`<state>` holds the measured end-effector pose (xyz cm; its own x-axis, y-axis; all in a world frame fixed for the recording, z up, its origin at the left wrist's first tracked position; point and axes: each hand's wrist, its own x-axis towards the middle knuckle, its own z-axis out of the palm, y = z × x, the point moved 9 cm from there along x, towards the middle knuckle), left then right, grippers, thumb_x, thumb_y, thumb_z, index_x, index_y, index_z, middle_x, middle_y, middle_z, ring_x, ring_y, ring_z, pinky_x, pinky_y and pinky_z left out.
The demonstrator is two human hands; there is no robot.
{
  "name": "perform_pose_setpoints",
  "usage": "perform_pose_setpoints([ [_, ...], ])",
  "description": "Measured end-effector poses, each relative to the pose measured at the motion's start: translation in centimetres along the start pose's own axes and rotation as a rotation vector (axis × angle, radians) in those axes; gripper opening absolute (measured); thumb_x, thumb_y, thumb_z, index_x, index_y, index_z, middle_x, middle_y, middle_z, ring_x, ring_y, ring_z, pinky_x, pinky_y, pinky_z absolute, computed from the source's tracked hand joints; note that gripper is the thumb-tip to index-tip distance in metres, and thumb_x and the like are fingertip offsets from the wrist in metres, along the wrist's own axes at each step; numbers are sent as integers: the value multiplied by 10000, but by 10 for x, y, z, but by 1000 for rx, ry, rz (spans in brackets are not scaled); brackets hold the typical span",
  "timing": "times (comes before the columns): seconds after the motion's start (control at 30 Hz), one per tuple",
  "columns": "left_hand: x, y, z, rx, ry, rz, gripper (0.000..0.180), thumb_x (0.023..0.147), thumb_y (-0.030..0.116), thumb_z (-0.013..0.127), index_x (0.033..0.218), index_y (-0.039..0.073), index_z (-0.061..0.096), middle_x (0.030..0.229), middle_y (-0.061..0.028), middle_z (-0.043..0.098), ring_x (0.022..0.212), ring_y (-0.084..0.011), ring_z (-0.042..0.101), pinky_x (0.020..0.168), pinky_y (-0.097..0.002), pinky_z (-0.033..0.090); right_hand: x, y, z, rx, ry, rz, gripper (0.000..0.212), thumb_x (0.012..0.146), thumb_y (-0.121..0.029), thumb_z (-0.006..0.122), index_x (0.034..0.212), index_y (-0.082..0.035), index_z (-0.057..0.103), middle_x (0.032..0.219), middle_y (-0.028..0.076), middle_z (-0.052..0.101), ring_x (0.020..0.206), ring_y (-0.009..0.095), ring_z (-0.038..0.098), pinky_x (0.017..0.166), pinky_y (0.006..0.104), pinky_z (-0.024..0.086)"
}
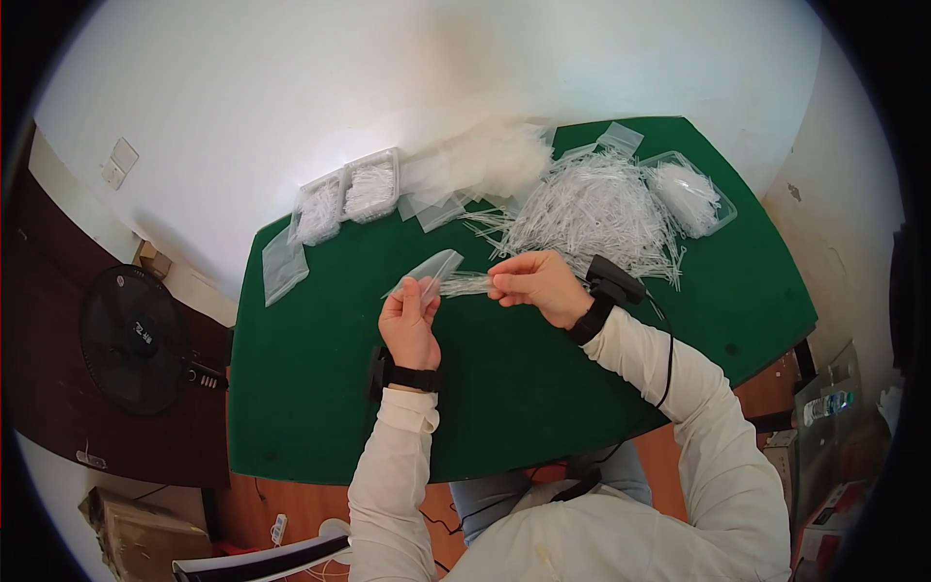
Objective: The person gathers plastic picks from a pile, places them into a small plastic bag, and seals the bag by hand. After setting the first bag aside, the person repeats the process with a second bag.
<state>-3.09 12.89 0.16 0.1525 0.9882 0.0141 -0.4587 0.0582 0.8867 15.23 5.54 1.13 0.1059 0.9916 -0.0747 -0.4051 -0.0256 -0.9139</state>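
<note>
- The table (320, 388) is green; its 12 o'clock edge is crowded, and only the stretch near the person is bare.
- A loose heap (592, 209) of thin clear sticks lies at 1 o'clock from the hands, just beside the right wrist; a careless sleeve could sweep strands off the edge.
- Two trays (351, 194) of packed sticks stand at 11 o'clock, a third tray (693, 194) at 2 o'clock, well apart from the hands.
- A spare flat bag (281, 267) lies at 10 o'clock near the table's rim, light enough, I judge, to slide off.
- The right hand (538, 286) pinches a bundle (467, 284) of sticks with fingers pressed together, its far end at the pouch mouth; a slack pinch could let sticks fan out and miss the opening.
- The left hand (409, 320) pinches the lip of a clear pouch (427, 270), held above the table's middle, tilted up toward 1 o'clock; if that lip folds shut, stick ends could snag or pierce the film.
- Whether any sticks are already inside the pouch, I cannot tell.
</note>
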Motion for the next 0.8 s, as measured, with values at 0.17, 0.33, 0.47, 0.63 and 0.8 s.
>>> perform_pose_setpoints([
  [0.17, -5, 4, 5, -35, 8, -2, 250, 887, 299, 593, 887, 50, 566, 893, -64, 641, 813, -146, 619, 697, -253, 492, 1, -4, -5, -28, 27, -41, 181, 809, -55, 657, 963, 39, 636, 830, 104, 656, 732, 156, 642, 650, 245, 530],
  [0.33, -8, 4, 8, -57, 10, -6, 268, 891, 315, 583, 879, 48, 559, 892, -69, 639, 817, -154, 620, 704, -260, 493, -2, -1, 0, -43, 27, -17, 174, 803, -38, 652, 954, 47, 633, 819, 111, 653, 719, 161, 640, 635, 247, 531],
  [0.47, -7, 6, 9, 5, -29, 60, 249, 897, 287, 580, 874, 41, 558, 897, -77, 639, 808, -151, 617, 711, -271, 498, 0, 2, -3, 3, 8, 30, 184, 812, -51, 651, 972, 37, 632, 846, 107, 654, 748, 163, 643, 651, 249, 530],
  [0.63, -6, 12, 15, 166, -118, 212, 216, 899, 243, 582, 861, 32, 558, 920, -89, 636, 809, -155, 611, 717, -294, 514, 2, 2, -10, 46, 42, 26, 192, 823, -63, 646, 991, 28, 628, 871, 104, 655, 779, 166, 645, 671, 250, 528],
  [0.8, -3, 7, 10, 123, -94, 184, 187, 881, 201, 610, 874, 20, 568, 927, -98, 640, 811, -157, 613, 729, -309, 524, 0, 4, -3, 105, 21, 3, 191, 824, -61, 643, 992, 29, 625, 878, 107, 655, 785, 173, 647, 677, 253, 530],
])
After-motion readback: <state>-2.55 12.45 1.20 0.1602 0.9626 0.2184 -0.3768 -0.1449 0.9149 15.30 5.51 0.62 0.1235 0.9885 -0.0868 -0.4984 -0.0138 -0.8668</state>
